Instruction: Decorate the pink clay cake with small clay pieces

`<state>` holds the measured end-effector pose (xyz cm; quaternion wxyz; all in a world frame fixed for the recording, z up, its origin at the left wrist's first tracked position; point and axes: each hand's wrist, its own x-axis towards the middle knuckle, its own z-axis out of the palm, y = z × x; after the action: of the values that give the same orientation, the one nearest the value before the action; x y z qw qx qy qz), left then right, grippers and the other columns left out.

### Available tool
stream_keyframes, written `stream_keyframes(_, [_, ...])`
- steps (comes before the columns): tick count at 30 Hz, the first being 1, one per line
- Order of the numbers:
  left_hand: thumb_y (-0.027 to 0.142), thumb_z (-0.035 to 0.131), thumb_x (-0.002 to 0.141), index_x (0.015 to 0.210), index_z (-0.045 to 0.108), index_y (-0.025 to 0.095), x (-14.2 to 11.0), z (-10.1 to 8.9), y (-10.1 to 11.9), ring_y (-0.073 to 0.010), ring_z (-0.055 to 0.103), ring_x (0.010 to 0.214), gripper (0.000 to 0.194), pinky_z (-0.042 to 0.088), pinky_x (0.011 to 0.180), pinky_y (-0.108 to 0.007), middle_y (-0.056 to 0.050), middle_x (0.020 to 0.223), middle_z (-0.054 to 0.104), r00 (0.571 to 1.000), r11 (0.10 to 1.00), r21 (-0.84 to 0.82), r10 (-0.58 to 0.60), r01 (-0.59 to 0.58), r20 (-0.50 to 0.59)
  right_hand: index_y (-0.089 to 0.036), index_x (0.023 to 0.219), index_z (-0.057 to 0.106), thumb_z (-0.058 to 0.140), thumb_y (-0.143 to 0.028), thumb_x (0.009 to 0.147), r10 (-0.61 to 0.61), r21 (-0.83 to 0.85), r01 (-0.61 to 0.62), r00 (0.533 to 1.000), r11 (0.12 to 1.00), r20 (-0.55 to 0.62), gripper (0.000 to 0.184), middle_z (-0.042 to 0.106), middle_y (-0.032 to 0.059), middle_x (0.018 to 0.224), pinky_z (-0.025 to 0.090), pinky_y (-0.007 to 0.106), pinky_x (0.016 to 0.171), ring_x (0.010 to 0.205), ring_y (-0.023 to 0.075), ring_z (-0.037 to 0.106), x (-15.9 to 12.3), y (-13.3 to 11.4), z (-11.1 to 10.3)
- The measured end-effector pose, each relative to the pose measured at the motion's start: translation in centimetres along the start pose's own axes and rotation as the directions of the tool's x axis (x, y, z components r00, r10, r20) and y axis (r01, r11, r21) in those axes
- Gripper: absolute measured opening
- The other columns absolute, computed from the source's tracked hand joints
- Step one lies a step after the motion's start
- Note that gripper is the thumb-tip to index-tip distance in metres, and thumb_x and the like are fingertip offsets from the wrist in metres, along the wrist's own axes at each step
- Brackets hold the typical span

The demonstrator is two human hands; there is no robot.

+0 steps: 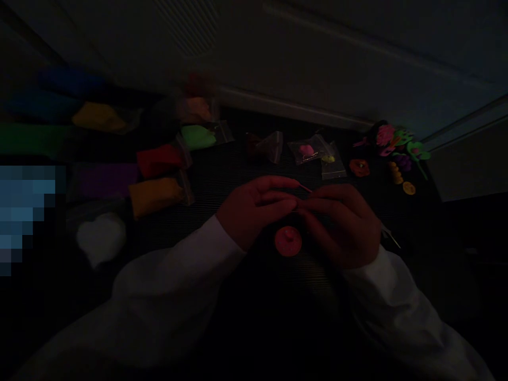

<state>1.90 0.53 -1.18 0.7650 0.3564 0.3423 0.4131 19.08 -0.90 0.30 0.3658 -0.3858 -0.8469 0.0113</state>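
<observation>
In dim light my left hand (262,203) and my right hand (345,227) meet over the dark table, fingertips almost touching. A thin pink strand or stick (305,187) runs from my left index fingertip to the fingers of my right hand, which pinch it. My left thumb and fingers are pressed together; whatever lies between them is too dark and small to name. Just below the hands sits a round red disc (288,242) with a small raised lump on top. Beside my right wrist a thin pale tool (391,235) lies partly hidden.
Bags of coloured modelling clay lie left, among them orange (155,197), red (159,160), green (198,137) and white (101,238). A small bag with pink clay (306,151) lies farther back. Several shaped clay pieces (402,143) cluster at the back right, near a pale wall panel (337,69).
</observation>
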Motion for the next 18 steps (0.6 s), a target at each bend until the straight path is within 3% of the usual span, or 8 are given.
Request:
stream_keyframes(7, [0.018,0.063,0.072,0.091,0.061,0.019,0.1,0.2,0.3,-0.0058,0.062,0.068,0.019,0.046,0.064,-0.016,0.004,0.074,0.068,0.999,0.999,0.036,-0.009,0.01,-0.044,-0.02,0.086,0.063,0.064,-0.018,0.072,0.108,0.073,-0.109,0.994,0.991,0.01,0.014,0.062,0.0031,0.085,0.05,0.03,0.068,0.08,0.0146,0.059,0.1,-0.1,-0.6])
stream_keyframes(10, [0.019,0.062,0.071,0.089,0.061,0.018,-0.3,0.3,0.9,-0.0077,0.062,0.069,0.018,0.046,0.065,-0.019,0.004,0.074,0.067,0.991,0.967,0.246,0.094,-0.068,-0.094,-0.022,0.086,0.063,0.066,-0.018,0.07,0.169,0.114,-0.173,0.985,0.978,0.047,0.016,0.062,0.002,0.086,0.05,0.03,0.069,0.08,0.0145,0.059,-0.5,-0.1,-0.8])
stream_keyframes(12, [0.022,0.06,0.072,0.095,0.06,0.019,-1.1,0.2,1.2,-0.0101,0.061,0.073,0.023,0.047,0.07,-0.022,0.002,0.08,0.067,0.978,0.857,0.498,0.196,-0.135,-0.071,-0.021,0.086,0.063,0.067,-0.017,0.069,0.184,0.142,-0.195,0.979,0.97,0.085,0.018,0.062,0.0017,0.087,0.05,0.029,0.07,0.081,0.0139,0.059,-1.1,-0.1,-0.9])
stream_keyframes(14, [0.024,0.062,0.07,0.105,0.057,0.019,-2.3,0.0,1.3,-0.0128,0.061,0.081,0.036,0.046,0.076,-0.026,0.0,0.091,0.066,0.962,0.677,0.711,0.273,-0.19,-0.003,-0.02,0.086,0.063,0.066,-0.017,0.07,0.199,0.163,-0.222,0.969,0.961,0.145,0.017,0.062,0.002,0.087,0.049,0.028,0.071,0.082,0.0131,0.058,-1.6,-0.1,-0.9])
stream_keyframes(18, [0.027,0.065,0.067,0.121,0.045,0.017,-4.4,-0.6,0.4,-0.0163,0.056,0.098,0.058,0.043,0.087,-0.029,-0.004,0.108,0.061,0.941,0.384,0.881,0.293,-0.277,0.168,-0.019,0.086,0.063,0.065,-0.017,0.071,0.226,0.175,-0.275,0.94,0.945,0.256,0.015,0.061,0.0024,0.087,0.05,0.026,0.071,0.082,0.0124,0.059,-2.4,-0.1,-1.0])
